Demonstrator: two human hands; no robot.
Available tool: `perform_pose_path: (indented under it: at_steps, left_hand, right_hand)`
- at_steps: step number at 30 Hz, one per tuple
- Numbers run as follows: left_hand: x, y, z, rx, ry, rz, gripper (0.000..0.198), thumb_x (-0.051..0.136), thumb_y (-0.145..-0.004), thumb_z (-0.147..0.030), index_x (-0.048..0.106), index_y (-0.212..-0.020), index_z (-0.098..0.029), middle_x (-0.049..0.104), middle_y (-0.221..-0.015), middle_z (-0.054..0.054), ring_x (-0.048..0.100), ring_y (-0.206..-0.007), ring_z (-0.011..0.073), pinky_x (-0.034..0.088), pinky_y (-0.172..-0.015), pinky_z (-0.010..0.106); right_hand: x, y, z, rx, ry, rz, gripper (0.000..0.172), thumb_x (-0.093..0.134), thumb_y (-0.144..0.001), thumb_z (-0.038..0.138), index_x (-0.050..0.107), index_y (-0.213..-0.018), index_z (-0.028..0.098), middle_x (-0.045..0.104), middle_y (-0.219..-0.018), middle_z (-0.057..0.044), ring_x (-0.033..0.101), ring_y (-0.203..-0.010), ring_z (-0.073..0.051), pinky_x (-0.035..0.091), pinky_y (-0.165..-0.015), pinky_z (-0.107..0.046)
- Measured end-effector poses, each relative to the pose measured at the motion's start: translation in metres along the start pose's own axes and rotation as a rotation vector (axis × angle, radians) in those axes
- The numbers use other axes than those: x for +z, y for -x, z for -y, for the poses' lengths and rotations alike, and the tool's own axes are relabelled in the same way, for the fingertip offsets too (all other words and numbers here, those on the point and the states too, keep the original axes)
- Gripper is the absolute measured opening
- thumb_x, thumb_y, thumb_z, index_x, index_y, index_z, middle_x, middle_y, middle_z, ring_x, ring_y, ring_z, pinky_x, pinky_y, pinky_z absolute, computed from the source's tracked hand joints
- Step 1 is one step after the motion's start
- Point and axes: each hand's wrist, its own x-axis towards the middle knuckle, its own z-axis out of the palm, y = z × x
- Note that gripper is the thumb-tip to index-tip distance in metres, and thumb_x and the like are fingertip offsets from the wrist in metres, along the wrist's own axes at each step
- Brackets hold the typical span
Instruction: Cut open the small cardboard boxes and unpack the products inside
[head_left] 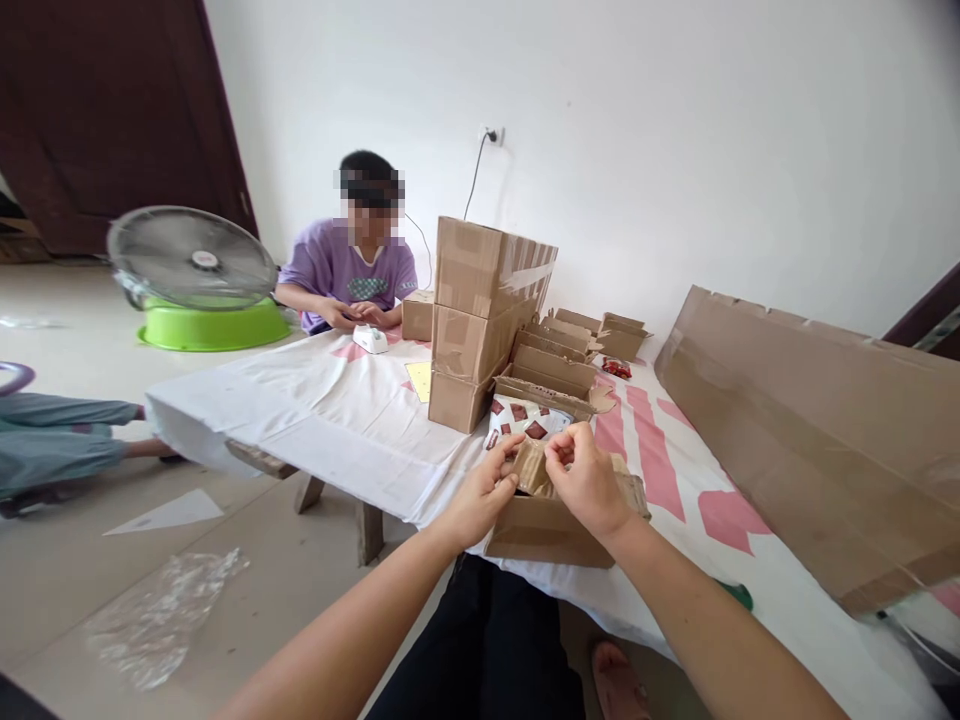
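Holding a cardboard flap [533, 468], left fingers [505, 452] clamp its edge; right fingers [558, 462] look pinched together.

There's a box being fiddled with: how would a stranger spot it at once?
Find the cloth-covered table, then its tall stack of boxes. Nearer the wearer, at the table's edge, sits a low brown box. Unlike its neighbours, it has the wearer's left hand and right hand at its top.

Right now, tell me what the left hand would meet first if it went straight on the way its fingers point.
For the left hand, most likely the brown piece right ahead of it; beyond that, the patterned packet seems next, though depth is unclear here.
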Motion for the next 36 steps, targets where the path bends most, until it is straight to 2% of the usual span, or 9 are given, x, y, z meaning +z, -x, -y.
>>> perform_pose_path:
  at_steps: [4, 8, 12, 18, 21, 24, 28, 32, 36]
  left_hand:
    - [0.002, -0.002, 0.0, 0.037, -0.025, -0.014, 0.054, 0.056, -0.086, -0.03, 0.048, -0.138, -0.02, 0.056, -0.137, 0.012, 0.06, -0.117, 0.026, 0.044, -0.104, 0.043]
    - [0.004, -0.005, -0.001, 0.045, -0.055, 0.018, 0.052, 0.052, -0.087, -0.03, 0.048, -0.137, -0.02, 0.06, -0.131, 0.012, 0.064, -0.107, 0.024, 0.048, -0.099, 0.042]
    - [0.004, -0.006, -0.001, 0.119, -0.216, -0.036, 0.041, 0.052, -0.084, -0.025, 0.059, -0.124, -0.02, 0.065, -0.119, 0.01, 0.06, -0.107, 0.0251, 0.046, -0.099, 0.043]
    - [-0.001, -0.004, -0.006, 0.178, -0.398, -0.048, 0.022, 0.05, -0.084, -0.025, 0.066, -0.097, -0.018, 0.066, -0.104, 0.009, 0.06, -0.101, 0.0258, 0.046, -0.096, 0.043]
    - [-0.001, -0.001, -0.01, 0.141, -0.334, -0.034, 0.024, 0.052, -0.085, -0.032, 0.067, -0.1, -0.019, 0.068, -0.114, 0.01, 0.06, -0.108, 0.0278, 0.044, -0.103, 0.045]
    - [-0.001, 0.0, -0.01, 0.13, -0.26, 0.02, 0.034, 0.056, -0.088, -0.043, 0.067, -0.111, -0.02, 0.065, -0.126, 0.01, 0.057, -0.118, 0.0303, 0.042, -0.107, 0.045]
    - [-0.003, -0.001, -0.002, 0.163, -0.363, 0.05, 0.041, 0.068, -0.08, -0.048, 0.069, -0.112, -0.022, 0.058, -0.138, 0.009, 0.041, -0.138, 0.034, 0.034, -0.115, 0.05]
    - [-0.005, -0.002, 0.008, 0.299, -0.424, 0.118, 0.015, 0.064, -0.085, -0.035, 0.075, -0.092, -0.028, 0.071, -0.109, 0.007, 0.037, -0.141, 0.0312, 0.033, -0.115, 0.054]
    - [-0.007, 0.0, 0.013, 0.44, -0.538, 0.124, 0.021, 0.058, -0.087, -0.022, 0.077, -0.086, -0.031, 0.067, -0.118, 0.007, 0.037, -0.139, 0.0324, 0.036, -0.111, 0.056]
  right_hand:
    - [-0.003, 0.004, 0.001, 0.05, -0.002, -0.022, 0.011, 0.048, -0.085, 0.016, 0.041, -0.085, 0.025, 0.062, -0.071, 0.001, 0.064, -0.061, -0.016, 0.05, -0.057, -0.027]
    - [-0.003, 0.003, 0.0, 0.063, -0.005, -0.034, 0.008, 0.048, -0.085, 0.02, 0.042, -0.085, 0.024, 0.062, -0.071, 0.0, 0.063, -0.061, -0.017, 0.049, -0.058, -0.028]
    - [-0.008, -0.005, -0.014, 0.09, -0.015, -0.068, 0.007, 0.05, -0.084, 0.021, 0.043, -0.084, 0.024, 0.062, -0.072, 0.0, 0.062, -0.062, -0.017, 0.05, -0.058, -0.029]
    - [-0.051, -0.004, -0.045, 0.153, -0.003, -0.174, 0.01, 0.053, -0.087, 0.025, 0.045, -0.092, 0.023, 0.065, -0.082, -0.003, 0.065, -0.068, -0.018, 0.055, -0.062, -0.032]
    - [-0.086, 0.026, -0.053, 0.16, 0.064, -0.156, 0.012, 0.055, -0.089, 0.026, 0.048, -0.098, 0.023, 0.066, -0.086, -0.003, 0.067, -0.076, -0.018, 0.057, -0.069, -0.034]
    - [-0.12, 0.072, -0.06, 0.198, 0.18, -0.123, 0.012, 0.054, -0.09, 0.025, 0.05, -0.101, 0.023, 0.067, -0.088, -0.004, 0.067, -0.08, -0.019, 0.058, -0.075, -0.036]
    - [-0.151, 0.14, -0.071, 0.251, 0.334, -0.004, 0.007, 0.053, -0.09, 0.022, 0.055, -0.096, 0.022, 0.067, -0.085, -0.004, 0.067, -0.075, -0.019, 0.057, -0.07, -0.035]
    - [-0.155, 0.202, -0.072, 0.239, 0.395, 0.177, 0.012, 0.05, -0.087, 0.014, 0.057, -0.085, 0.023, 0.064, -0.075, -0.002, 0.064, -0.068, -0.021, 0.055, -0.062, -0.034]
    - [-0.144, 0.239, -0.061, 0.227, 0.414, 0.255, 0.026, 0.045, -0.08, 0.002, 0.057, -0.089, 0.023, 0.066, -0.081, -0.005, 0.065, -0.075, -0.024, 0.057, -0.065, -0.039]
